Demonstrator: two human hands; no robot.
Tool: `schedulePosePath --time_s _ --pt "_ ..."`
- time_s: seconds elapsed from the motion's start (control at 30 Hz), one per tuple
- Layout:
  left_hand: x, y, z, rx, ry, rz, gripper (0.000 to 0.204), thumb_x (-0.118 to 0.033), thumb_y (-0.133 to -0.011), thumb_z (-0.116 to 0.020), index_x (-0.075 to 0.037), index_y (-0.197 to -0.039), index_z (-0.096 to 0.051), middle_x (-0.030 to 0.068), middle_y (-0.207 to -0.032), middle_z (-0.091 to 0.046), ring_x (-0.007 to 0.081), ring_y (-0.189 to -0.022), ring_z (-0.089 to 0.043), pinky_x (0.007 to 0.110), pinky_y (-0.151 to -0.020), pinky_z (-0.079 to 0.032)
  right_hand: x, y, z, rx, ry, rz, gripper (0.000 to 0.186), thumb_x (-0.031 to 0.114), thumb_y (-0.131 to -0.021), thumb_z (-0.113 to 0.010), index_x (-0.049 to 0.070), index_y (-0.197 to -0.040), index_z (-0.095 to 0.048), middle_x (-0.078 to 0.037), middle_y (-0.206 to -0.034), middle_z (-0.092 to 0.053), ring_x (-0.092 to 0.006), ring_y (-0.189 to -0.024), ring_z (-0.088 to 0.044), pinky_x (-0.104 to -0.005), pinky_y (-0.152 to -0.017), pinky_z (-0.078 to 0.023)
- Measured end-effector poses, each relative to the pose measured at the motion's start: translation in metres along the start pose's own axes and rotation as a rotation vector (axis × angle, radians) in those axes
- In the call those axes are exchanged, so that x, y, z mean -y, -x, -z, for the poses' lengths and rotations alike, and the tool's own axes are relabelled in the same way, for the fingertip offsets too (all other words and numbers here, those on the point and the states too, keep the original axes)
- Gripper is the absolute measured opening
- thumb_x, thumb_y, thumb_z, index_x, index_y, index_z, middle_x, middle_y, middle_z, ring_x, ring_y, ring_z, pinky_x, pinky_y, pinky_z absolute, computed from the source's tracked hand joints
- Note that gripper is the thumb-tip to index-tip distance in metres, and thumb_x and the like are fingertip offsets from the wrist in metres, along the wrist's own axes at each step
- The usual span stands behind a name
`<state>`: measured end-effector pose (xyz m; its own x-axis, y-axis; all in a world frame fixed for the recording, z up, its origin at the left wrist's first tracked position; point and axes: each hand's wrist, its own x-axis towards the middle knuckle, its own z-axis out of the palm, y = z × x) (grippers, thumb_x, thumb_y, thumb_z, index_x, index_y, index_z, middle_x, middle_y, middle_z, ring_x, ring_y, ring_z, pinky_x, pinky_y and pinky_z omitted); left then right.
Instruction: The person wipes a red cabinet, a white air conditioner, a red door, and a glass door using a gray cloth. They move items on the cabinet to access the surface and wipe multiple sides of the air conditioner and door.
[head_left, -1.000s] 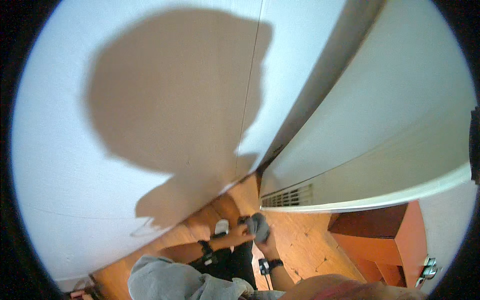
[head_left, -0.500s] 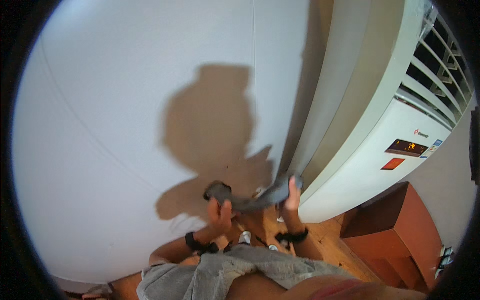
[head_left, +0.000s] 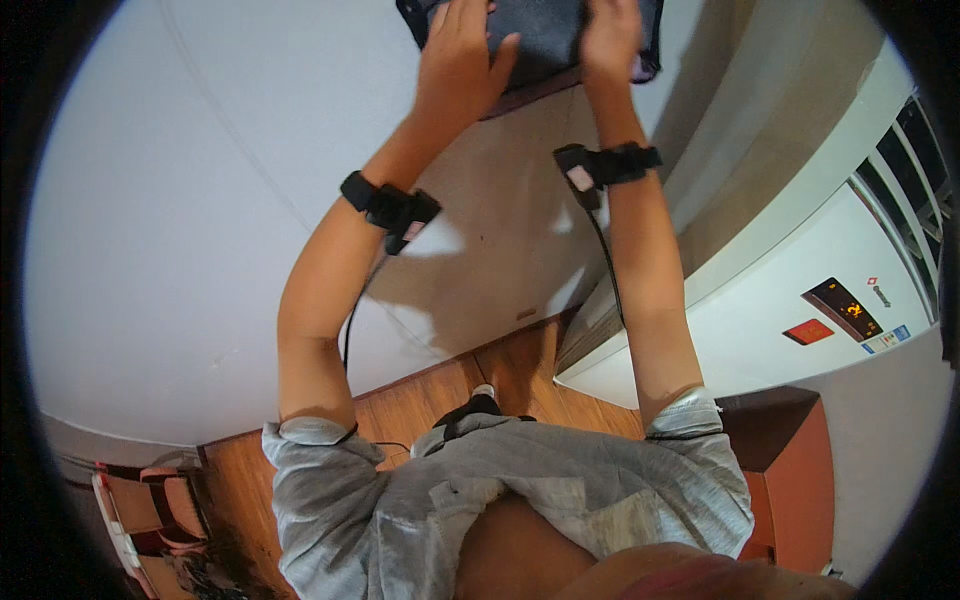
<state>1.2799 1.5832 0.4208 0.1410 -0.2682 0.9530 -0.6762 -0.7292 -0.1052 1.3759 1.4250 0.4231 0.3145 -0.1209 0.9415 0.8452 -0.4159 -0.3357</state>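
Dark grey fabric [head_left: 545, 40] sits at the top centre of the frame, cut off by the upper edge, so we cannot see its full shape or what lies above it. Black edging shows at its left and right corners, and a purplish strip runs along its lower side. As far as it shows, its longer side runs across the frame, the lower edge climbing a little toward the right.

We have both arms raised to it, and it spans the gap between our hands. Our left hand [head_left: 462, 65] overlaps its left part from the front, fingers pointing up and thumb spread well away toward the right; it looks open, with nothing enclosed. Our right hand [head_left: 612, 45] lies over its right part, near the corner, fingers running up toward the top edge; blur keeps us from telling how far it is closed, or whether it grips. Neither hand is clearly nearer: the fabric lies directly behind both.

Black straps [head_left: 392, 212] circle our wrists. Behind is the pale wall [head_left: 150, 260]; the white air conditioner [head_left: 750, 300] stands at right, above the red-brown cabinet [head_left: 800, 490] at lower right.
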Motion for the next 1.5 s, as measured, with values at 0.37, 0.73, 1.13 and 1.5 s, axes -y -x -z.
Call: schedulePosePath --time_s 0.37,0.73,1.13,1.5 --pt "0.005 0.010 -0.026 0.128 -0.512 -0.204 0.061 -0.036 -0.080 -0.063 -0.017 -0.137 -0.048 0.0041 -0.150 -0.036 0.0218 -0.141 -0.030 0.041 -0.108 -0.030 -0.028 0.016 -0.010 -0.180 0.523 0.129 0.067 0.033 -0.094 -0.048 0.013 -0.152 -0.021 -0.017 -0.158 -0.014 -0.0473 -0.142 -0.010 -0.0627 -0.111 -0.007" --pt "0.006 0.195 -0.097 0.618 -0.609 -0.247 0.072 -0.018 -0.084 -0.049 -0.013 -0.151 -0.022 0.0054 -0.156 -0.023 0.0199 -0.144 -0.021 0.032 -0.119 -0.016 -0.131 0.228 -0.022 -0.147 0.467 0.027 0.059 0.032 -0.095 -0.049 0.001 -0.142 -0.032 -0.025 -0.150 -0.026 -0.0411 -0.136 -0.026 -0.0553 -0.110 -0.018" --pt "-0.063 0.422 -0.121 0.970 -0.298 0.398 0.072 -0.018 -0.081 -0.059 -0.017 -0.148 -0.032 -0.0049 -0.158 -0.018 0.0106 -0.143 -0.022 0.026 -0.113 -0.026 -0.160 0.424 0.002 0.283 0.431 -0.736 0.041 0.013 -0.070 -0.071 0.000 -0.103 -0.051 -0.024 -0.121 -0.037 -0.0385 -0.117 -0.033 -0.0543 -0.103 -0.023" --pt "-0.172 0.626 -0.211 0.852 -0.329 0.794 0.042 -0.027 -0.088 -0.054 -0.024 -0.130 -0.057 -0.0089 -0.149 -0.039 0.0075 -0.132 -0.040 0.038 -0.107 -0.030 -0.302 0.632 0.057 1.161 0.715 -0.963 0.035 0.024 -0.087 -0.065 -0.007 -0.101 -0.066 -0.017 -0.097 -0.070 -0.0268 -0.087 -0.065 -0.0362 -0.080 -0.050"
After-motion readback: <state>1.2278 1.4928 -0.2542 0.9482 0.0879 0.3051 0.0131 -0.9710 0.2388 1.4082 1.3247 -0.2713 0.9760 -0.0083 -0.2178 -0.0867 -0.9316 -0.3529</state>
